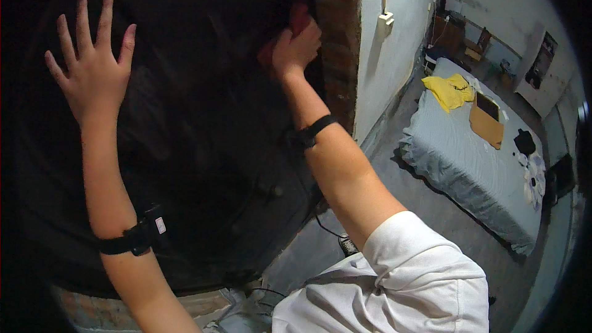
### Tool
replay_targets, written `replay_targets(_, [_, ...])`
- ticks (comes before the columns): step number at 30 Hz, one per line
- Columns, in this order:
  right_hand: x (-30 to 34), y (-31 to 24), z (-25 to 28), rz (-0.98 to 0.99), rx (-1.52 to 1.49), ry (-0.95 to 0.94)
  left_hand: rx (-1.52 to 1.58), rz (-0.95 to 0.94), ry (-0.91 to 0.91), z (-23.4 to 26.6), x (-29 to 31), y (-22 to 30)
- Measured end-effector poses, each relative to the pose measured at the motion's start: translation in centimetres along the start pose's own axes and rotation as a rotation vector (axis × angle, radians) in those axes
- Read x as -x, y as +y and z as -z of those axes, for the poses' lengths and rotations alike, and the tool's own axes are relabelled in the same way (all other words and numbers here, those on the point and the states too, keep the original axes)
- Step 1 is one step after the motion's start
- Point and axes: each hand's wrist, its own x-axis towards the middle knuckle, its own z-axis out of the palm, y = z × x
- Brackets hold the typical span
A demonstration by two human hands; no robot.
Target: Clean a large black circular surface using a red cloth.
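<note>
A large dark, faintly shiny surface (203, 148) fills the left and middle of the view. My left hand (95, 77) lies over it at the upper left, fingers stretched and spread, with nothing in it. Near the surface's right edge, my right hand (297, 49) is closed on a red cloth (300, 18). Parts of the cloth show above the hand and to its left; the rest is hidden under the fingers. Each forearm wears a black strap, and the left strap (139, 234) carries a small black device.
Bare brick (339, 55) edges the dark surface on the right, beside a white wall (394, 0) with a switch box (385, 23). Farther right stands a bed (456, 154) holding a yellow cloth (449, 91) and an open cardboard box (486, 128). A thin cable hangs below my right arm.
</note>
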Motion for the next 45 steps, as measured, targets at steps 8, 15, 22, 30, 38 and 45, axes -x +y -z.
replay_targets(8, [7.9, 9.1, 2.9, -0.193, 0.124, -0.043, -0.451, 0.002, -0.327, 0.6, -1.0, 0.9])
replay_targets(15, [10.2, 13.2, 3.2, -0.248, 0.185, -0.104, -0.054, -0.029, 0.001, -0.4, -0.3, 0.1])
replay_targets(22, [2.3, 3.2, 7.6, 0.214, -0.193, -0.182, -0.053, 0.006, -0.052, 1.2, -0.8, -0.5])
replay_targets(30, [-14.0, -14.2, 4.8, 1.096, -0.308, -0.218, -0.045, 0.0, -0.116, 1.5, -0.6, -0.6])
replay_targets(38, [-14.7, -16.9, -2.1, 1.41, -0.198, -0.219, -0.14, -0.025, -0.117, 1.5, -1.1, -1.1])
replay_targets(45, [-11.1, -12.0, -1.3, 1.504, -0.338, -0.245, -0.255, 0.039, -0.353, 3.4, -1.3, 0.8])
